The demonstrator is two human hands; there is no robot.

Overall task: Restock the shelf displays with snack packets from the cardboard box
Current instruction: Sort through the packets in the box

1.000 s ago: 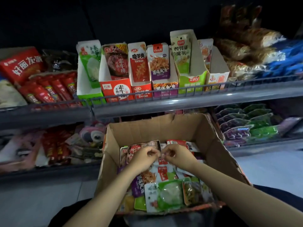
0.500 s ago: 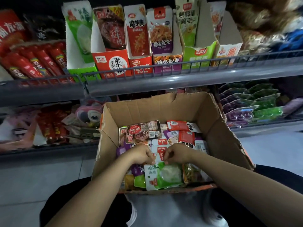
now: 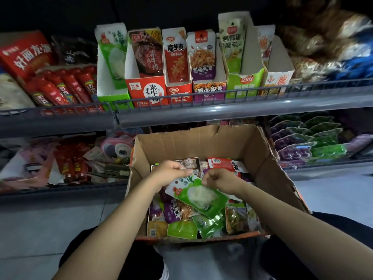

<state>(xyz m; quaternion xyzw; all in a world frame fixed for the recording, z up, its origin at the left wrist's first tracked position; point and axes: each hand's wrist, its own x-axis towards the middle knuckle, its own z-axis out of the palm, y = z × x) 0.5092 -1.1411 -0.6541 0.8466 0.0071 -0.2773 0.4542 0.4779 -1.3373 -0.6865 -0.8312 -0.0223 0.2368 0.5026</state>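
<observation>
your left hand [image 3: 171,174] and right hand [image 3: 219,179] both pinch the top edge of a green packet [image 3: 198,197], holding it tilted just above the other packets in the box [image 3: 268,170] below the shelf [image 3: 222,114].

Your hands: two, left hand [image 3: 170,174] and right hand [image 3: 219,179]. Cardboard box [image 3: 201,144]: one. Green packet [image 3: 198,196] in your grip: one. Display cartons [image 3: 148,91] on upper shelf [image 3: 222,116]: six in row. Shelves in your view: two. Loose packets in box: too jumbled to count.
</observation>
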